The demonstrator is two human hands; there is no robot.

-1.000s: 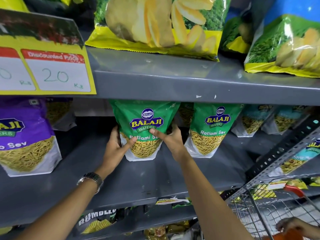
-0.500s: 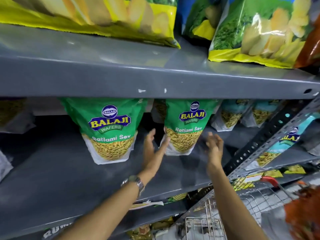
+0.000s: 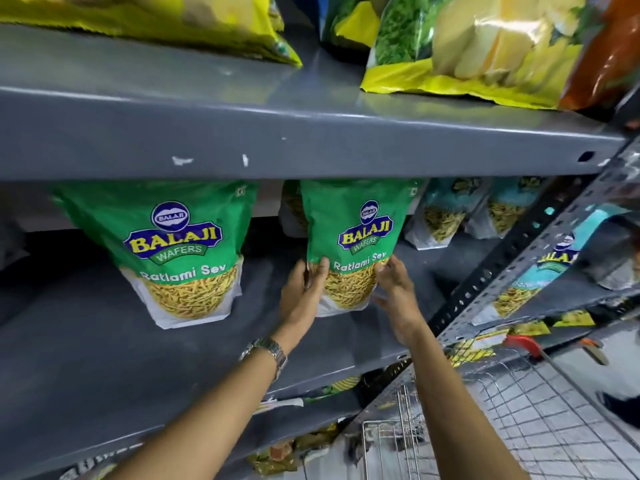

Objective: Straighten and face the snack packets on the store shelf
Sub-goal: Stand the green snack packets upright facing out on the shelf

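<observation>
Our left fingers press flat against the left edge of the right green Ratlami Sev packet, the thumb tip lying on its front near the "R" of the label, while our right fingers curl around its right edge; both hands grip the lower, clear-windowed part of the packet from opposite sides. The left hand and right hand rise from below, and the left wrist carries a metal wristwatch. The packet stands upright on the grey middle shelf, set back from its front edge, label facing us, its top hidden behind the lip of the upper shelf. Just to its left, with a gap between, stands the left green Ratlami Sev packet, also upright and facing us, slightly nearer the shelf front. To the right, teal packets stand further back; their print is too blurred to read, though they seem to hold a similar yellow snack. On the upper shelf lie yellow-edged chip bags, with an orange bag at the far right. Below right, beyond the perforated upright, sits a wire shopping cart with a red handle.
</observation>
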